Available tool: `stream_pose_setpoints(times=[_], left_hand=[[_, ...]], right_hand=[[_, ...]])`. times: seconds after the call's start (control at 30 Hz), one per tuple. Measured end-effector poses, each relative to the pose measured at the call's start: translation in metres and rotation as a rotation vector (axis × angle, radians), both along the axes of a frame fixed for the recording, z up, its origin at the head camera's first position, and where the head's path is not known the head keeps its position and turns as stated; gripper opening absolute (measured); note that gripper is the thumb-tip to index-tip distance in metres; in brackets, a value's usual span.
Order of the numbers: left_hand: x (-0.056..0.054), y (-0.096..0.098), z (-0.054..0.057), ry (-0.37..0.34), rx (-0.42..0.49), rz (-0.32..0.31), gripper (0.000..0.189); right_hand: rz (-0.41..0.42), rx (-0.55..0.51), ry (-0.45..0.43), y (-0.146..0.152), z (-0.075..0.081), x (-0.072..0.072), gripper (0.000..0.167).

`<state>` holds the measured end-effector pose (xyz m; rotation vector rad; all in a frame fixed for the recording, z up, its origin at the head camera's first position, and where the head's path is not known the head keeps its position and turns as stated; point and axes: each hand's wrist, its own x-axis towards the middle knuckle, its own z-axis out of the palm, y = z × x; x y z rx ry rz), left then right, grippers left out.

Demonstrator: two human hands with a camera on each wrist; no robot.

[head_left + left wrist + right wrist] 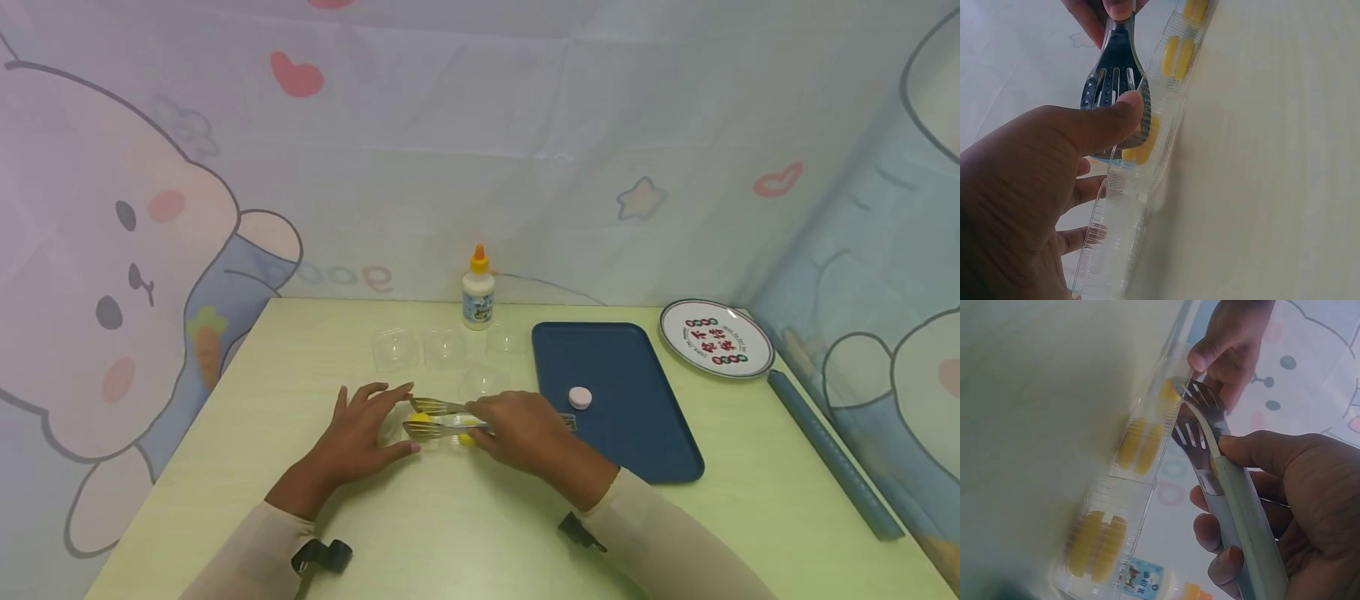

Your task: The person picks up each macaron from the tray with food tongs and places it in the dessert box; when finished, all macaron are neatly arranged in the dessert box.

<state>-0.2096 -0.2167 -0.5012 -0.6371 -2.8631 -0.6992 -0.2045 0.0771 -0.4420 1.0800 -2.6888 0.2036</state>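
Macarons (1141, 445) in bright yellow are set in single compartments of a clear plastic container (1119, 250), which is laid across the middle of the tabletop (420, 542), its leftmost compartment left unfilled. Slotted metal tongs (442, 431) are lowered at the next compartment, their two heads parted slightly around one macaron; whether it is pinched cannot be told. The tongs' handles are gripped narrowly in the right hand (525, 429), thumb set against curled fingers. The container's left part is straddled by the left hand (363, 429) in a wide grip, thumb on the near side and fingers spread on the far side; how firmly it is held cannot be told.

Clear plastic domes (445, 348) are grouped behind, toward the tabletop's back edge, where a white bottle (478, 300) with an orange tip is stood. To the right, a pink macaron (580, 398) is seen on a blue tray (622, 358), near its left edge. A printed plate (680, 335) is placed at the tabletop's back right corner, and a blue-grey roll (832, 454) is stretched along the right edge.
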Motion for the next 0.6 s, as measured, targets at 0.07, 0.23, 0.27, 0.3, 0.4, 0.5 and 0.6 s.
stream_pose_setpoints(times=[0.07,0.23,0.27,0.3,0.4,0.5,0.6], left_hand=[[0.0002,-0.0002,-0.0001,0.002,0.002,0.002,0.090],[0.0006,-0.0002,-0.0008,0.021,0.000,-0.001,0.089],[0.0007,-0.0001,-0.0008,0.020,0.002,-0.003,0.089],[0.0004,-0.0001,-0.0012,0.020,0.000,-0.004,0.089],[-0.0006,-0.0001,-0.0018,0.008,0.002,-0.002,0.090],[-0.0013,0.0001,-0.0021,0.002,0.002,0.004,0.090],[-0.0010,0.0005,-0.0021,0.000,-0.003,0.007,0.090]], right_hand=[[-0.002,0.011,-0.004,-0.0011,-0.0005,-0.0003,0.031],[-0.014,0.037,-0.010,-0.0031,-0.0017,-0.0012,0.032],[-0.017,0.040,-0.013,-0.0033,-0.0016,-0.0014,0.032],[-0.020,0.042,-0.012,-0.0035,-0.0012,-0.0015,0.032],[-0.025,0.045,-0.007,-0.0041,0.0007,-0.0019,0.032],[-0.023,0.043,-0.003,-0.0043,0.0030,-0.0020,0.031],[-0.022,0.038,-0.007,-0.0036,0.0045,-0.0014,0.030]])
